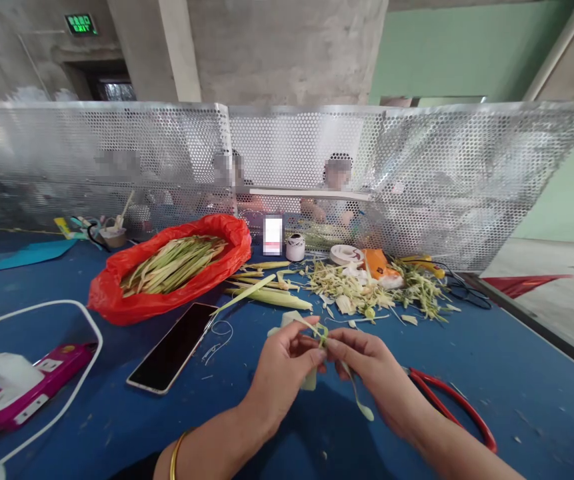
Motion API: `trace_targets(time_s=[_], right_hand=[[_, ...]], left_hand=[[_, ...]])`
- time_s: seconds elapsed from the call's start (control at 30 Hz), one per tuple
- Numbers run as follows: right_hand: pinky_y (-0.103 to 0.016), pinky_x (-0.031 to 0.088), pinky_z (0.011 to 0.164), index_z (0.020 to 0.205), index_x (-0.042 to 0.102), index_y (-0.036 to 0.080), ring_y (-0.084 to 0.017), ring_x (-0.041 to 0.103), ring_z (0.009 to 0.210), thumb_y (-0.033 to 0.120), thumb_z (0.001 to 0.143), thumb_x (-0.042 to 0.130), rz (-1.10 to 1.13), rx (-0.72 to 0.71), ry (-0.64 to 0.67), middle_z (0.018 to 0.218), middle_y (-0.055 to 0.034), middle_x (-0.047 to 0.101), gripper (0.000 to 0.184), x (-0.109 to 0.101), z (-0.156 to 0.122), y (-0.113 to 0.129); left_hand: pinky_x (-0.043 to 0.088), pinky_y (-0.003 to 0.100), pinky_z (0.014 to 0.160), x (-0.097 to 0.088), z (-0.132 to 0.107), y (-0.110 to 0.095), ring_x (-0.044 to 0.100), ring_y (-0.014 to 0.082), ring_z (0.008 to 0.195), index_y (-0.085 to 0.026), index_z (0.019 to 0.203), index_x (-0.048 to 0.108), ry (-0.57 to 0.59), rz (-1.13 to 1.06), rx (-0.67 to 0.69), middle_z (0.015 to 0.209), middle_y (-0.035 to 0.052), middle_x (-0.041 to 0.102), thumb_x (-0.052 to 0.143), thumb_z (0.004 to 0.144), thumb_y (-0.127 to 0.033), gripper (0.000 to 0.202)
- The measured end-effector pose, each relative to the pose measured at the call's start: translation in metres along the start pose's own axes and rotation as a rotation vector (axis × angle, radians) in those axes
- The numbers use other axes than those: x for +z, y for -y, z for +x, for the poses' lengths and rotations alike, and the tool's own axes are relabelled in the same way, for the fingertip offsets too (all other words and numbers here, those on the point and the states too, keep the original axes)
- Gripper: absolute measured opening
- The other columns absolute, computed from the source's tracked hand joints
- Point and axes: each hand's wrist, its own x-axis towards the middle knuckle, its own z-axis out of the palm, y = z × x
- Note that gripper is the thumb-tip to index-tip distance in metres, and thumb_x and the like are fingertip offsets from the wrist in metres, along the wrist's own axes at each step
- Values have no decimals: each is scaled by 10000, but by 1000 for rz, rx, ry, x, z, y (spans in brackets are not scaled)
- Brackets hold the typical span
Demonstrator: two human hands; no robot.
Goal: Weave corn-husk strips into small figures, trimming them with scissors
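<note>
Between my hands is a thin strip of pale green husk (355, 392), looped or folded at the top, with one tail hanging below my right hand. My left hand (284, 357) pinches the looped part between thumb and fingers. Close beside it, my right hand (369, 360) grips the same strip with closed fingertips. A wider pale piece of husk (309, 381) shows behind and under my left hand; whether that hand holds it I cannot tell. Just beyond the hands lie long husks (279, 298). Red-handled scissors (459, 400) rest by my right forearm, their blades hidden.
A red plastic bag (111, 305) of husk strips stands left, near a phone (171, 350) and a purple power strip (31, 393) with a white cable. Husk scraps (347, 287) and a tape roll (345, 254) lie back right. Behind a perforated metal screen (291, 143) sit two people.
</note>
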Motion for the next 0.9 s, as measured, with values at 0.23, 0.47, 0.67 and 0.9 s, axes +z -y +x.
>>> trace_targets(time_s=[0.23,0.47,0.67,0.9], right_hand=[[-232,234,474,642,588,179,-84,312,482,502,682,735,-23,10,-63,524,62,423,357,-5,2,-6],[-243,206,484,578,505,190,-81,278,456,467,710,718,-70,41,-41,448,75,385,374,-20,4,0],[-245,225,486,573,502,193,-85,286,452,466,719,713,-60,33,-29,458,73,385,374,-24,5,3],[-234,225,478,595,558,178,-76,288,452,425,729,716,-33,21,-22,459,74,395,322,-26,4,4]], left_hand=[[423,224,609,-3,1,4,530,120,640,-177,844,759,-16,57,69,749,28,634,779,658,-294,221],[344,177,488,-18,17,-11,366,46,487,-150,852,729,-154,-314,-45,541,-70,404,762,686,-407,308],[331,165,451,-31,28,-18,347,32,469,-130,832,714,-279,-390,23,523,-86,388,798,639,-340,297],[322,159,438,-46,41,-24,352,23,442,-124,827,691,-376,-427,64,531,-99,382,808,597,-304,315]])
